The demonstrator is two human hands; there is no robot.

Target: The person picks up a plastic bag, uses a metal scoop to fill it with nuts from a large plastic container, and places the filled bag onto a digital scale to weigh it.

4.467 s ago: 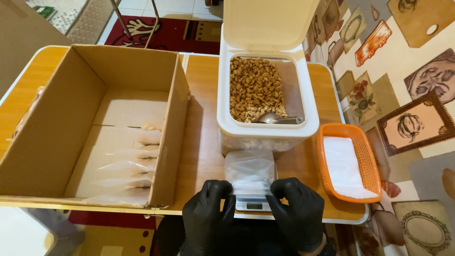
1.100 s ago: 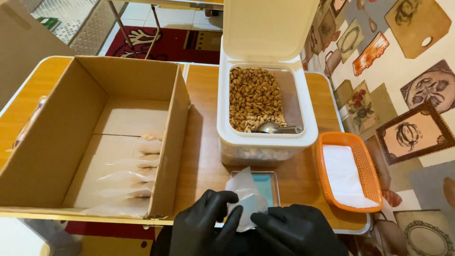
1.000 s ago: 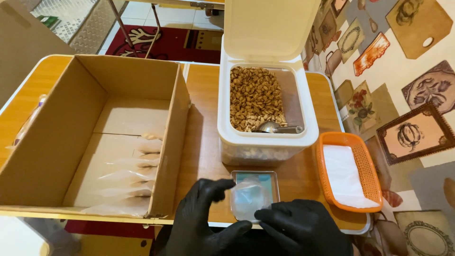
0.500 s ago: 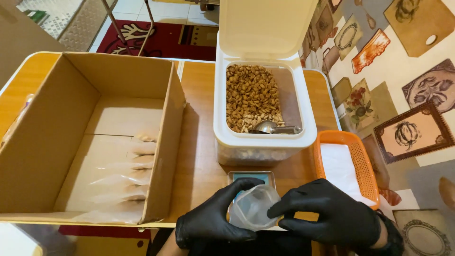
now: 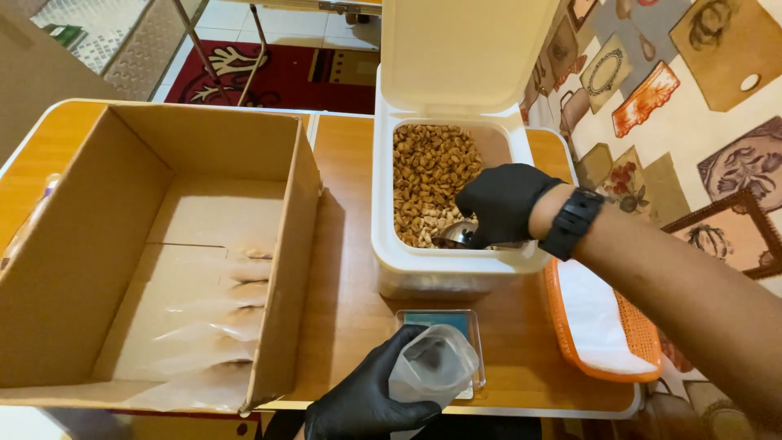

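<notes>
My left hand [image 5: 366,403], gloved black, is wrapped around a small clear plastic bag [image 5: 430,367], mouth held open and upward, just above the small scale [image 5: 444,324] at the near edge of the wooden table [image 5: 346,269]. Fingers closed around the bag's lower half; bag looks empty, though its clear film makes that hard to confirm.

My right hand [image 5: 505,200], also gloved, with a black wristwatch [image 5: 572,224] on the wrist, is inside the white bin [image 5: 407,261], fingers curled shut on a metal scoop [image 5: 456,235]. Only part of the scoop shows under the palm; whether it carries any load I cannot tell.

Change from half a second ago: both hands were then together on the bag at the table edge. Now the right hand has left the bag and gone forward into the bin; the left alone holds the bag. The scoop, earlier lying loose on the contents, is now gripped.

Containers:
- White bin, hinged lid [image 5: 464,53] standing open: filled partway with brown, nut-like pieces [image 5: 428,175], heaped toward the left side, bare wall showing at the right rear.
- Cardboard box [image 5: 106,244], left of the bin, flaps open: several filled clear bags [image 5: 212,326] laid in a row along its near right floor.
- Orange basket [image 5: 643,342], right of the scale: holds a stack of flat clear bags [image 5: 590,314].
</notes>
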